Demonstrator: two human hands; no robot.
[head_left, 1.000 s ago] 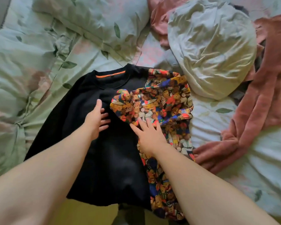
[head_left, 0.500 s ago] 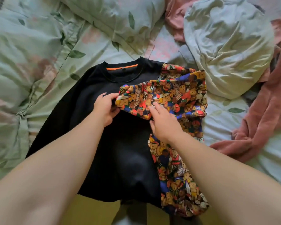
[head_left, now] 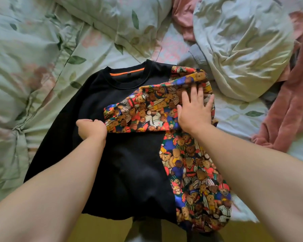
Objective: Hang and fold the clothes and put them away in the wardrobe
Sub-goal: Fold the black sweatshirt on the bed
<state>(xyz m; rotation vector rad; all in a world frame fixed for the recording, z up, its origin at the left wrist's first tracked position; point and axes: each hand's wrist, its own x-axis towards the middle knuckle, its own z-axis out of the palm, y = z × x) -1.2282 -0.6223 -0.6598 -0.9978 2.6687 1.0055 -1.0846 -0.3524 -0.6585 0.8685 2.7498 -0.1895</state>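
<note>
- The black sweatshirt [head_left: 129, 172] lies spread on the bed [head_left: 33, 67], collar [head_left: 128, 79] away from the person and hem at the near edge. It is laid flat, presumably so that its folds fall straight.
- The bear-print sleeve [head_left: 143, 109] lies crosswise over the chest, which narrows the garment into a rectangle.
- The left hand [head_left: 91, 128] has its fingers curled round the cuff end of the sleeve, apparently to draw it taut toward the far side.
- The right hand [head_left: 194, 112] lies flat with fingers spread near the shoulder. It grasps nothing and probably pins the crease there.
- A pale pillow [head_left: 243, 49] and a pink blanket [head_left: 290, 110] lie beside the sweatshirt on the right. The wardrobe is not in view, so folding seems only partly done.
</note>
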